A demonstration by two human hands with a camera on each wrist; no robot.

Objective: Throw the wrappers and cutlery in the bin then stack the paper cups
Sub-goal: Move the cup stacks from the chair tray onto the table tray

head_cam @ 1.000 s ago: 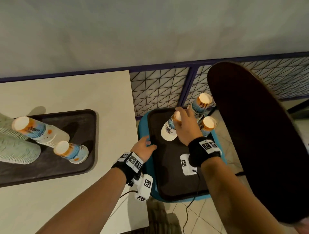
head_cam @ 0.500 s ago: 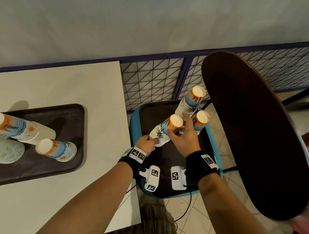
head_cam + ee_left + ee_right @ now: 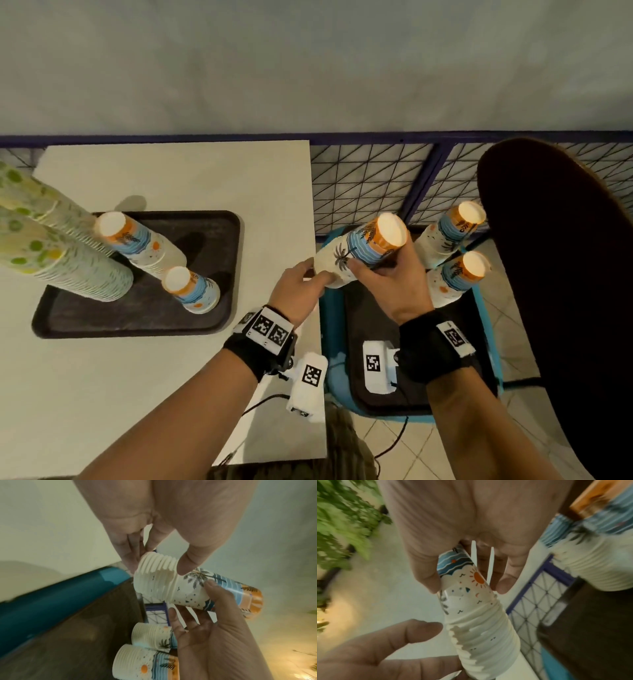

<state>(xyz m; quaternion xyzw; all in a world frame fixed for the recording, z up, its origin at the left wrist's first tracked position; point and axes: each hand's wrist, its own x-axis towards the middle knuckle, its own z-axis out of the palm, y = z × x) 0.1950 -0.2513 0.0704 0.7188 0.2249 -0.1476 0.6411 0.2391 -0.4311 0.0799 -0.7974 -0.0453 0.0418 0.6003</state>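
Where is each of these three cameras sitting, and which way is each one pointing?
Head: worn high, looks down at the white table, both forearms, left hand and right hand.
Left wrist: looks along the left hand's fingers pinching the held cup stack by its rim end.
Right wrist: looks along the right palm, whose grip wraps that stack; the left thumb shows too.
Shared: all three show the held stack.

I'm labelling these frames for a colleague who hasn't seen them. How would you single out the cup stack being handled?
Find the dark tray on the blue chair, right of the white table. Three palm-print stacks are there; the held stack is the leftmost, tilted and gripped by both hands, left hand and right hand, while the other two stand untouched.
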